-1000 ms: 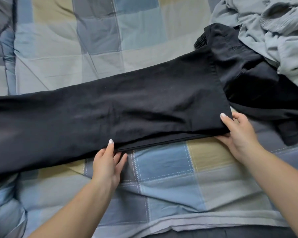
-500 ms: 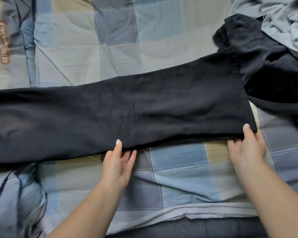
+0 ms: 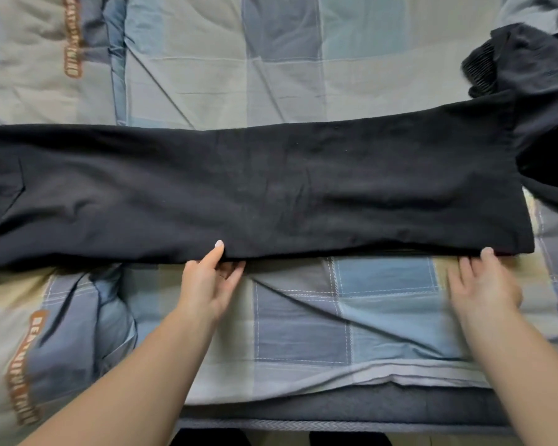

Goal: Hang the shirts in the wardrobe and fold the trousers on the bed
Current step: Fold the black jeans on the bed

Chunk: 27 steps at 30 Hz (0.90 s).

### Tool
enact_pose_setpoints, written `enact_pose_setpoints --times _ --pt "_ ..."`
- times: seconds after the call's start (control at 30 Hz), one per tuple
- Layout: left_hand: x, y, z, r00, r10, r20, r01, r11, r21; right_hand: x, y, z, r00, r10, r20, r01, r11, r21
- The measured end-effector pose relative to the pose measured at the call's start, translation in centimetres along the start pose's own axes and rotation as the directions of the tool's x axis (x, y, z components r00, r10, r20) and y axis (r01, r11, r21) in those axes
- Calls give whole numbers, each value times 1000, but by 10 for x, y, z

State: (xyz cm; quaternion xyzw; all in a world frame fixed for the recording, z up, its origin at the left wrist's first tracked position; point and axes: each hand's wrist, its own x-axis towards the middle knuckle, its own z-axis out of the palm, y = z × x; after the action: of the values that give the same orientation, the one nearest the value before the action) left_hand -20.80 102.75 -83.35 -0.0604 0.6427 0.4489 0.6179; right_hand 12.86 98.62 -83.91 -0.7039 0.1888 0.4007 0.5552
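Nearest, a dark grey mattress edge [image 3: 335, 410] with a herringbone-stitched trim, running left to right below the quilt's pale hem. Above it, a soft, creased checked quilt [image 3: 303, 317] in blue, grey and beige squares with white stitch lines; rust-brown printed lettering on the left squares, too warped to read fully.

Two bare forearms reaching in from the near edge. Left hand [image 3: 208, 278] palm down, half open, thumb laid on top of the trousers' near edge, fingers [image 3: 236, 272] tucked just under the fabric: a light pinch on the hem of the fold. Right hand [image 3: 485, 281] slightly blurred, fingers spread and flat on the quilt, thumb tip touching the trousers' near right corner; whether cloth is actually gripped there, hard to tell.

Black trousers [image 3: 287, 188] stretched flat across the bed from the left border to the right, a long band of matt, slightly wrinkled woven cloth, legs stacked one on the other, squared cuff end at the right, a pocket outline at far left.

Far right, a crumpled black garment [image 3: 529, 69] with a ribbed elastic band, touching the trousers' cuff end. Beyond it, in the far right corner, pale grey cloth [image 3: 535, 11], bunched.
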Motion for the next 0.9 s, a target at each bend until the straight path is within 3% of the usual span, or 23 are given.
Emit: enact_pose_setpoints --times 0.1,0.17,0.3,0.43,0.57,0.63,0.7,0.8,0.83,0.9 --pt "-4 23 -27 994 113 -2 -109 958 264 -53 65 19 987 145 69 -129 973 -193" --pt "-8 36 -49 981 190 29 -180 859 479 -99 117 41 922 303 243 -208 914 -349" --pt "-10 66 -96 965 249 84 -247 755 608 -179 198 109 751 425 506 -45 797 -602" --pt "-3 103 -130 964 230 136 -261 700 665 -227 239 173 740 284 609 200 772 -603" --pt "2 144 -152 916 352 195 -377 579 723 -257 261 203 751 174 637 348 715 -607" --pt "6 164 -159 867 430 252 -455 479 751 -267 265 209 766 -49 641 488 694 -530" --pt "13 182 -165 804 497 327 -528 343 777 -273 268 215 686 -154 711 600 673 -432" --pt "22 203 -174 765 533 361 -559 272 783 -287 284 231 544 227 808 456 728 -512" --pt "25 209 -177 763 542 351 -562 289 775 -293 291 235 525 348 777 396 708 -585" --pt "28 218 -184 766 557 320 -564 344 751 -302 300 238 547 414 728 370 660 -653"
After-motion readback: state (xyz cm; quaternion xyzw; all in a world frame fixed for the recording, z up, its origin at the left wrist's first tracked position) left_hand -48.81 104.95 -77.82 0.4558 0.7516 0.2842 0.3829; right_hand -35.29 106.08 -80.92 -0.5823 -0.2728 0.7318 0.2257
